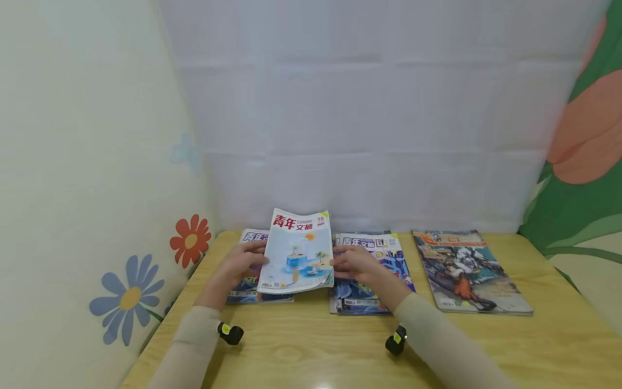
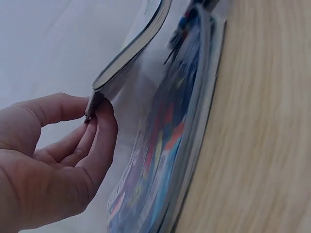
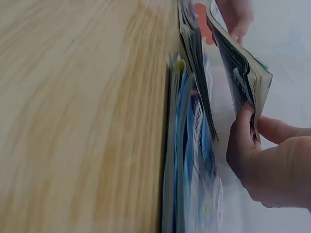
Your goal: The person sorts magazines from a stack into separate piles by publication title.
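A magazine [image 1: 298, 251] with a pale blue beach cover and red title is held up between both hands, above the table. My left hand [image 1: 240, 263] pinches its left edge, thumb on one face and fingers on the other, as the left wrist view shows. At the opposite edge, my right hand [image 3: 272, 158] grips it the same way; its pages fan slightly there. Beneath, partly hidden by the held magazine, lies a left pile of magazines [image 1: 243, 296]. A middle pile of magazines [image 1: 359, 306] with a blue and purple cover lies under my right hand and forearm.
On the right lies another magazine [image 1: 468, 270] with a dark, painted-figure cover. All rest on a light wooden table [image 1: 301, 346]. A white cloth [image 1: 369, 119] hangs behind the table, and a wall [image 1: 97, 162] with painted flowers stands at the left.
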A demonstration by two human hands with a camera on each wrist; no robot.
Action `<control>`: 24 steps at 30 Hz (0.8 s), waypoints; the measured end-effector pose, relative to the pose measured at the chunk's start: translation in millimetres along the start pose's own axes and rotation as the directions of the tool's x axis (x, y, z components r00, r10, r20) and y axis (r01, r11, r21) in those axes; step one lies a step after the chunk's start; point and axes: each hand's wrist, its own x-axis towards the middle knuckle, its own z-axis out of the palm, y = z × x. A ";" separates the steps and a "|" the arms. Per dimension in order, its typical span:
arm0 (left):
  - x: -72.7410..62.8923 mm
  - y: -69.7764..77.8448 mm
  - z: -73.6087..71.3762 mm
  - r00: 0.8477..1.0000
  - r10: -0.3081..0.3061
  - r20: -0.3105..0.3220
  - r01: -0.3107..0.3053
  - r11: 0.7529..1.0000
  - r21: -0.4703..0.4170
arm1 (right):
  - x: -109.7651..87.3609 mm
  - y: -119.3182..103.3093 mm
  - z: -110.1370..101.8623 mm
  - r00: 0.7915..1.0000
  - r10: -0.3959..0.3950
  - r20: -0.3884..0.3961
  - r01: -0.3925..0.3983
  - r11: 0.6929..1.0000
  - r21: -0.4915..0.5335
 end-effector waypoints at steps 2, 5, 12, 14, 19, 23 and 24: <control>0.4 -1.3 -9.7 1.000 -0.007 -0.001 0.007 1.000 0.000 | 5.6 2.1 9.8 1.000 0.003 -0.003 -0.003 1.000 0.011; -3.2 -2.0 -24.6 0.999 -0.026 -0.022 0.026 1.000 0.012 | 12.9 5.7 26.2 1.000 -0.005 0.007 0.004 1.000 0.030; -10.9 -12.0 -58.7 0.994 -0.073 -0.075 0.075 0.997 0.024 | 29.0 17.5 61.4 1.000 -0.008 -0.022 0.009 0.999 0.033; -12.8 -15.6 -65.0 0.992 -0.096 -0.086 0.098 0.995 0.014 | 31.9 20.6 68.5 1.000 -0.003 -0.029 0.004 1.000 0.026; -14.8 -21.0 -69.7 0.989 -0.114 -0.098 0.119 0.992 0.049 | 37.6 27.3 79.3 0.997 -0.021 -0.068 0.014 0.995 -0.097; -15.9 -19.9 -69.8 0.984 -0.115 -0.134 0.129 0.987 0.097 | 39.0 30.7 85.1 0.993 -0.047 -0.105 0.023 0.976 -0.216; -16.3 -19.1 -70.2 0.982 -0.117 -0.150 0.134 0.985 0.110 | 39.0 30.9 86.7 0.993 -0.053 -0.105 0.028 0.973 -0.227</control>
